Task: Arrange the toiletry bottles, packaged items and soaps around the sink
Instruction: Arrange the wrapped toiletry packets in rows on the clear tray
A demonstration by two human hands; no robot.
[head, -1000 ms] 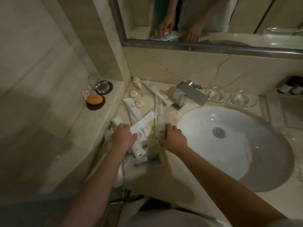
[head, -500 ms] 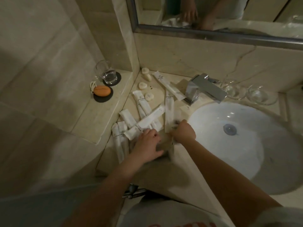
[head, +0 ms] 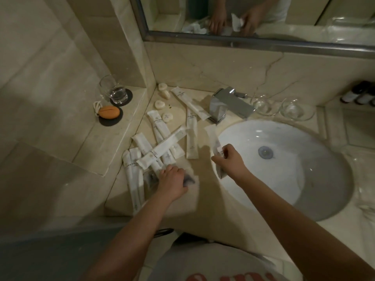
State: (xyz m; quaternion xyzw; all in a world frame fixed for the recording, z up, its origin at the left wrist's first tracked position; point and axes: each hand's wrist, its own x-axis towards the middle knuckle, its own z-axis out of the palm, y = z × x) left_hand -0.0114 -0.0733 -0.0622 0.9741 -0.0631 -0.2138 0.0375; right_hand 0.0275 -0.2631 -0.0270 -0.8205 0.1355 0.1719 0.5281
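Observation:
Several long white packets (head: 162,150) lie crisscrossed on the marble counter (head: 205,201) left of the white sink (head: 284,167). Small round soaps (head: 160,104) sit near the back corner. My left hand (head: 172,180) presses down on a translucent packet with a dark item (head: 188,179) at the pile's front edge. My right hand (head: 229,161) is closed around a clear packet (head: 213,136), lifted over the sink's left rim. Dark toiletry bottles (head: 359,94) stand at the far right.
A chrome faucet (head: 229,104) stands behind the sink, two glass dishes (head: 296,110) to its right. On the left ledge sit a water glass (head: 114,92) on a coaster and an orange oval object (head: 108,112). A mirror (head: 253,15) hangs above.
My right hand has lifted a clear packet away from the pile toward the sink. My left hand stayed low at the pile's front edge. The camera view shifted slightly.

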